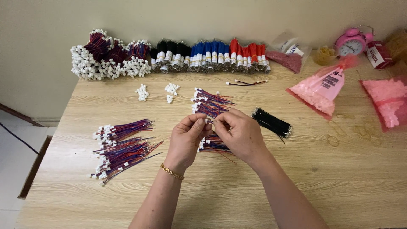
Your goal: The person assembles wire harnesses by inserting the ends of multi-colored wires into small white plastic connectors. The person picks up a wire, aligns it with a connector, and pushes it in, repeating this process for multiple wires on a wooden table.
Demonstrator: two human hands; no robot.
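Observation:
My left hand (187, 140) and my right hand (239, 133) meet over the middle of the wooden table (203, 191), fingertips pinched together on a small white connector (208, 121) with thin red and blue wires. Under my hands lies a loose pile of red-blue wires (214, 145) with white plugs. A second fan of such wires (210, 102) lies just beyond my fingers. A gold bracelet circles my left wrist.
Finished wire bunches (121, 146) lie at the left. A black wire bundle (272, 122) lies at the right. Small white connector heaps (143, 92) sit further back. Banded wire bundles (169, 55) line the wall. Pink bags (320, 89) and a pink alarm clock (351, 42) stand at the back right.

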